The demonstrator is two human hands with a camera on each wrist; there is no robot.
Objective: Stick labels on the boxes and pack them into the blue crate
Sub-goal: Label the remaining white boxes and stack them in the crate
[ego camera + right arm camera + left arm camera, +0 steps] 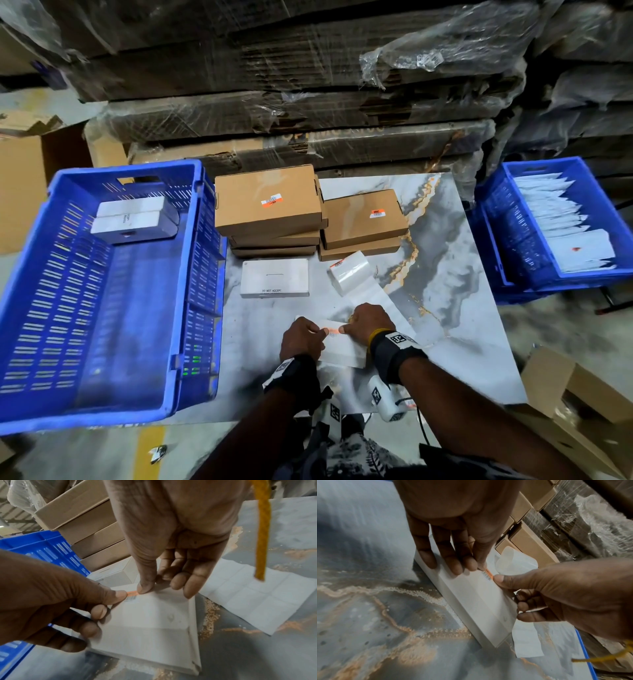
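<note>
A white box lies flat on the marble table right in front of me. A small orange barcode label sits on its top near the far edge. My left hand has its thumb on the label's left end, with fingers curled over the box's left edge. My right hand presses its thumb on the label's right end, and its fingers curl against the box's right edge. The blue crate stands at the left with two white boxes in its far corner.
Another white box, a label roll with its liner strip and two stacks of brown labelled boxes lie beyond my hands. A second blue crate of white packets stands right. Wrapped cartons wall the back.
</note>
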